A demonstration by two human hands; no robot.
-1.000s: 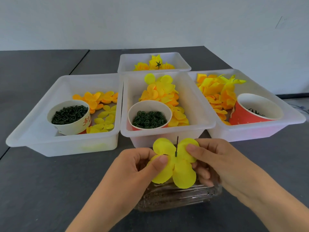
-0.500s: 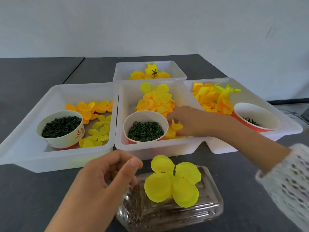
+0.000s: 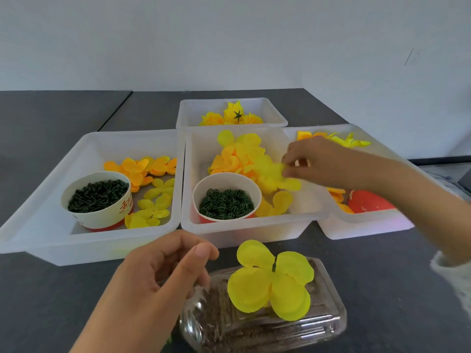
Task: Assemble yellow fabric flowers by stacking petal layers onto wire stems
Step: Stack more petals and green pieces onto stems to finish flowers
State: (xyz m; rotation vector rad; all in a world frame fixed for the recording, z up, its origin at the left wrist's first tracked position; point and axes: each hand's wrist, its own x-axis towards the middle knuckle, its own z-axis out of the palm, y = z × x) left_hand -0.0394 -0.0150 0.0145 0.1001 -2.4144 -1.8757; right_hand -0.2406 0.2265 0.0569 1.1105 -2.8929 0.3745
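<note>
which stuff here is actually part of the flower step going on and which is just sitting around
In use:
- right hand pinching a yellow petal layer above the middle tray
- petal layer on the wire stem, standing in the clear container
- left hand, holding nothing

Lying about:
- left tray with cup of dark pieces
- cup of green rings
- back tray of flowers
- right tray

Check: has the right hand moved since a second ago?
Yes. The right hand left the stemmed flower for the middle tray, where it now pinches a yellow petal layer.
</note>
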